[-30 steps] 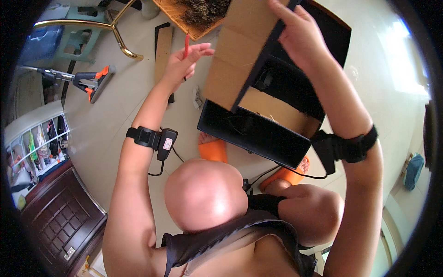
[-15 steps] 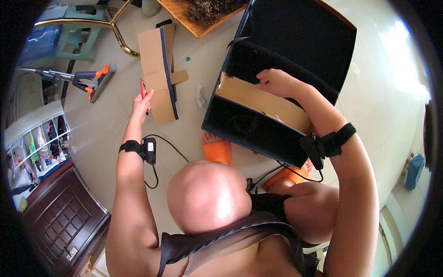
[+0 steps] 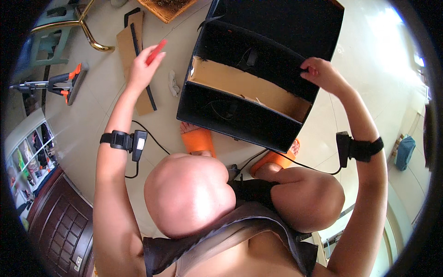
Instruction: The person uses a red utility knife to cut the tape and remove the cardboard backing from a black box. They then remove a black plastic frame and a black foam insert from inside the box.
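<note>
My left hand is closed around a slim red tool, held in the air left of the box; its exact kind is hidden by my fingers. In front of me stands a large black box, its black lid folded back. A strip of bare tan cardboard runs across its inside, beside a black lining panel. My right hand has its fingers curled together at the right end of that panel. Whether they pinch the lining cannot be made out.
Cut cardboard pieces with black edging lie on the floor at left, beside a crumpled white scrap. A wicker basket, a gold metal frame and a grey-orange floor squeegee stand farther off. Cables run from my wrist straps.
My right hand has moved right along the box to the lining panel's end. My left hand, with the red tool, has lifted away from the cardboard toward the box. The view has shifted.
</note>
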Demonstrator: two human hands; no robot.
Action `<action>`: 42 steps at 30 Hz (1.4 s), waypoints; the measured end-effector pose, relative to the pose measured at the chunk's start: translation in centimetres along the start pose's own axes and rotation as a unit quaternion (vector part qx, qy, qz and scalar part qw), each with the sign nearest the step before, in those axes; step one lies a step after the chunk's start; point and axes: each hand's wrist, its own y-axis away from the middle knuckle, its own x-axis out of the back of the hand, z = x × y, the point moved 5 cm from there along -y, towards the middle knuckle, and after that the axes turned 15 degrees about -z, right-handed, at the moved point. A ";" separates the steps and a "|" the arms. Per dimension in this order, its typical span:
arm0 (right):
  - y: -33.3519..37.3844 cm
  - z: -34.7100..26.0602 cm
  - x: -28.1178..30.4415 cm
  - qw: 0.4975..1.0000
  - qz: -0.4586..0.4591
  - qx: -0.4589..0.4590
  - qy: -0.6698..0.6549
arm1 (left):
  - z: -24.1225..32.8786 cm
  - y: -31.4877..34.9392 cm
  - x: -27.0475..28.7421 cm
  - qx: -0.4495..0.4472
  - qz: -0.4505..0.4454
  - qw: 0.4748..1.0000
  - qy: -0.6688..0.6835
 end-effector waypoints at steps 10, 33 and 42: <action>1.9 0.8 -5.4 0.941 -0.038 -0.069 0.328 | 4.4 -2.4 -3.1 0.022 -0.037 0.993 -0.106; -12.3 -18.6 -9.5 0.910 0.113 0.238 -0.319 | 0.4 0.0 -9.7 0.091 0.057 0.981 0.161; -14.1 -19.0 -11.8 0.840 0.196 0.181 -0.472 | 1.3 0.0 -9.8 0.084 0.064 0.988 0.116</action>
